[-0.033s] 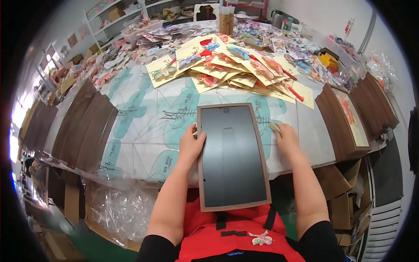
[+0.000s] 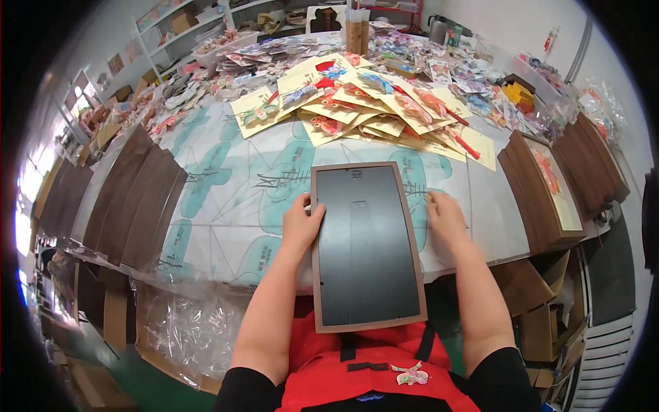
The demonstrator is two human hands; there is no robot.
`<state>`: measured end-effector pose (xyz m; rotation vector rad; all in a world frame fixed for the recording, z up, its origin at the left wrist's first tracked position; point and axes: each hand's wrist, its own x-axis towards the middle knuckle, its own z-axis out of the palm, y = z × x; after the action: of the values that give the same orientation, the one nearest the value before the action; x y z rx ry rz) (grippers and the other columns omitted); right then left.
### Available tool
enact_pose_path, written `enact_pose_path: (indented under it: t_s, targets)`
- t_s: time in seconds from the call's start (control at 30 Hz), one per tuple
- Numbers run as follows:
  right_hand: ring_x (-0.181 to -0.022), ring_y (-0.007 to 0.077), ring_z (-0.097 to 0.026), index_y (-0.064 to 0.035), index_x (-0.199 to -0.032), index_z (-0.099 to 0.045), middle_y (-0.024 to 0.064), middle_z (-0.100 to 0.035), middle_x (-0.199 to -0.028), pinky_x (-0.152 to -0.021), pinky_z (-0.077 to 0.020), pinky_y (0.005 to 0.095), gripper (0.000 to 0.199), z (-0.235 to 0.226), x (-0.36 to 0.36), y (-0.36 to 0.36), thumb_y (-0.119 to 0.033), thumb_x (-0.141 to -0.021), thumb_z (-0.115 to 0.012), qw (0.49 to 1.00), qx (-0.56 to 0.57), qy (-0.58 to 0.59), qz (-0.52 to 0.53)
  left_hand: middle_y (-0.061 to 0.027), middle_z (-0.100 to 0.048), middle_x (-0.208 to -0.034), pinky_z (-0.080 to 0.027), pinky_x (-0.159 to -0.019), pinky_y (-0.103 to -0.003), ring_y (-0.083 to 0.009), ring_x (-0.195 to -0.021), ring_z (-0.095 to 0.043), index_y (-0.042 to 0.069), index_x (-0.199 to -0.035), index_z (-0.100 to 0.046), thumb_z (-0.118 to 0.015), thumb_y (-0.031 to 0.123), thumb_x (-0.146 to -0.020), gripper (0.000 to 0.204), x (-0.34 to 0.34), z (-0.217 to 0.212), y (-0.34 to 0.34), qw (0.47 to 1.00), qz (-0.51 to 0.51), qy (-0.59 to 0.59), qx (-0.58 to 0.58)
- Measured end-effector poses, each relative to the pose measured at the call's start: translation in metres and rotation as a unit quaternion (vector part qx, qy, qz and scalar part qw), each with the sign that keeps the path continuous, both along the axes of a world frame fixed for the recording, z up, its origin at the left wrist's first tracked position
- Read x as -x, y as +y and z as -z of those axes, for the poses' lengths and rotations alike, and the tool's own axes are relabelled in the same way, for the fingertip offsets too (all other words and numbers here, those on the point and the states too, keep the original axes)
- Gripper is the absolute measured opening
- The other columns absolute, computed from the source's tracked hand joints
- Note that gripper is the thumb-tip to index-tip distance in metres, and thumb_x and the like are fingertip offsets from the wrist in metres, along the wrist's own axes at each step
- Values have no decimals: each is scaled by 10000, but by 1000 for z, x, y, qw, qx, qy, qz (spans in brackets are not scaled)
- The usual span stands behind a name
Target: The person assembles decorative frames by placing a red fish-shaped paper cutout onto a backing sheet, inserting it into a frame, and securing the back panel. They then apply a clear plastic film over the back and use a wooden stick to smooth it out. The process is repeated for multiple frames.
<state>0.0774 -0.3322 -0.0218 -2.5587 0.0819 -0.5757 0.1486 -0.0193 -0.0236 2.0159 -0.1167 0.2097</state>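
Note:
A picture frame (image 2: pixel 364 247) with a brown rim and a black backing board lies face down at the table's near edge, its lower part overhanging toward my red apron. My left hand (image 2: pixel 302 225) grips its left rim near the top, fingers curled onto the edge. My right hand (image 2: pixel 445 218) holds the right rim at about the same height. The frame rests on a white table cover (image 2: pixel 233 192) printed with teal shapes.
Yellow cards with colourful decorations (image 2: pixel 384 113) fan out beyond the frame. Stacks of brown frames stand at the left (image 2: pixel 137 199) and right (image 2: pixel 549 192). Clear plastic bags (image 2: pixel 182 323) hang below the table's left; cardboard boxes (image 2: pixel 535 302) sit at the right.

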Motion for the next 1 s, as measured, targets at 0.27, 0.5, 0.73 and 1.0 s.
enact_pose_path:
  t_s: [0.27, 0.5, 0.73, 1.0]
  targets:
    - [-764, 427, -595, 54, -878, -618, 255, -619, -774, -703, -471, 471, 291, -1, -25, 59, -232, -841, -584, 995, -93, 36, 1, -214, -648, -749, -495, -669, -398, -363, -707, -637, -32, -887, -632, -600, 201, -817, 246, -15, 5, -4, 986, -45, -91, -134]
    - [-710, 433, -588, 64, -822, -608, 262, -606, -732, -642, -465, 466, 270, 6, -25, 53, -201, -850, -569, 994, -105, -11, -2, -217, -659, -888, -490, -752, -409, -354, -852, -634, -24, -946, -639, -619, 229, -822, 283, -31, -14, -3, 969, 12, -128, -211]
    - [-602, 314, -596, 47, -978, -638, 186, -600, -638, -572, -446, 392, 315, 3, -21, 58, -235, -844, -597, 971, -239, 31, 4, -200, -660, -891, -488, -754, -419, -341, -851, -634, 29, -973, -670, -658, 272, -814, 291, -104, -14, -48, 937, 144, -174, -266]
    - [-596, 247, -588, 30, -998, -643, 144, -606, -644, -567, -436, 353, 351, 14, -22, 57, -283, -842, -609, 955, -293, 27, 22, -194, -656, -958, -486, -758, -382, -314, -883, -632, 39, -1026, -655, -676, 257, -804, 312, -115, -20, -53, 959, 157, -44, -233]
